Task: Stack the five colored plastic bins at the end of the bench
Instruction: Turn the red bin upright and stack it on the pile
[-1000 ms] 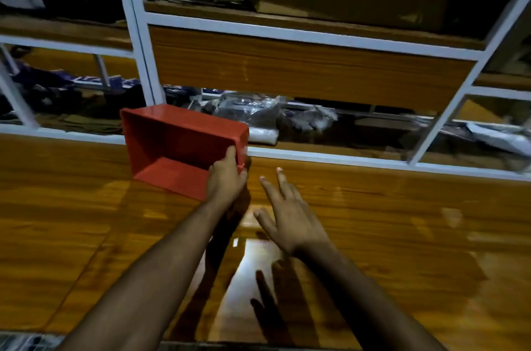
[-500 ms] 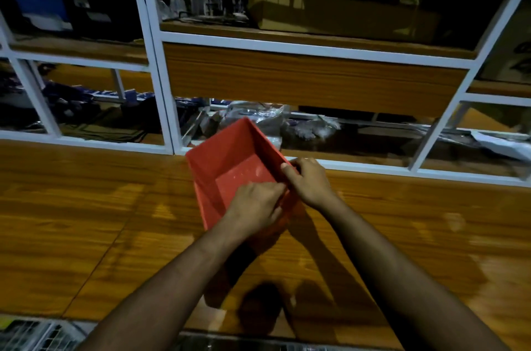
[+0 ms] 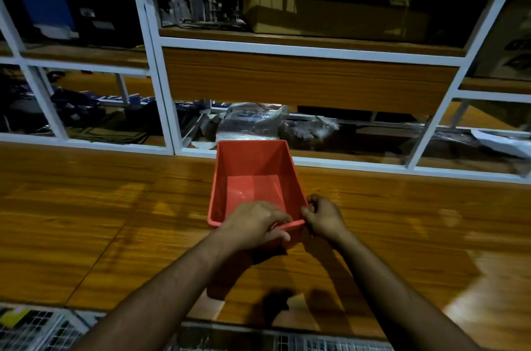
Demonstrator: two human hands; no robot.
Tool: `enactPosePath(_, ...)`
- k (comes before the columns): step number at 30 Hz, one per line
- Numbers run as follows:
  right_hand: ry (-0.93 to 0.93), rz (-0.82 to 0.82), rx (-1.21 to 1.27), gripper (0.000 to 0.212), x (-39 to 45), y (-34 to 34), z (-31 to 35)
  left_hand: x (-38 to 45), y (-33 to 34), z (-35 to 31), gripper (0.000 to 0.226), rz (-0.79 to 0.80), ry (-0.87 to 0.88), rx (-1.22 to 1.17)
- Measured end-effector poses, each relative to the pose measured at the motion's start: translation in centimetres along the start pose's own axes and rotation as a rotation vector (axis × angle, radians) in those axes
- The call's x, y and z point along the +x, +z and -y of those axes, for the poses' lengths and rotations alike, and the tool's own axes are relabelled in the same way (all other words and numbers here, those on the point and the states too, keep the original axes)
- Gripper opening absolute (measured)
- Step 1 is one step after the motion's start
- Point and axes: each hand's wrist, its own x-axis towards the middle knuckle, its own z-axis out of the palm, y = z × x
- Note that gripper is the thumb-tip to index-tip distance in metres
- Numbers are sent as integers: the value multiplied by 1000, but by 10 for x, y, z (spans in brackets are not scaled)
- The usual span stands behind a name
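One red plastic bin (image 3: 253,175) stands upright on the wooden bench (image 3: 115,221), its open top facing up and its long side running away from me. My left hand (image 3: 255,225) grips the bin's near rim, fingers curled over the edge. My right hand (image 3: 323,215) pinches the near right corner of the same rim. The bin looks empty inside. No other colored bin is in view.
A white-framed shelf unit (image 3: 163,98) rises behind the bench, with a wood panel (image 3: 304,79), plastic-wrapped items (image 3: 253,121) and cardboard boxes (image 3: 330,14) on it. A wire grid (image 3: 34,330) lies below the bench's front edge.
The bin has gone from tilted on its side at the left to upright at the centre. My right hand, open a second ago, has closed on the rim beside my left.
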Motion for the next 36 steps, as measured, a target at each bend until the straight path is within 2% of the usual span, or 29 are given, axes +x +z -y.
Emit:
enactPosePath(2, -16, 42, -64, 14, 5, -7, 1, 1, -6, 2, 35, 26, -77, -82)
enactPosePath(5, -31, 120, -172, 20, 12, -22, 0, 4, -11, 7, 29, -38, -115, -16)
enactPosePath(9, -62, 203, -230, 26, 15, -37, 1, 16, -14, 12, 46, -73, -130, 65)
enactPosePath(13, -140, 233, -312, 27, 15, -41, 0, 25, -9, 16, 51, -24, -160, 142)
enactPosePath(16, -213, 258, -365, 26, 14, -41, -1, 28, -4, 16, 45, 12, -167, 232)
enactPosePath(22, -310, 309, -477, 22, 14, -42, -1, 31, -3, 22, 25, -20, -221, 297)
enactPosePath(25, -293, 220, -511, 30, 15, -42, -1, 28, -3, 25, 27, 5, -321, 331)
enactPosePath(29, -191, 96, -439, 46, 14, -44, -1, 22, -8, 38, 23, 23, -449, 388)
enactPosePath(36, -60, 0, -341, 61, 8, -37, -8, 5, -15, 62, 18, 10, -670, 413)
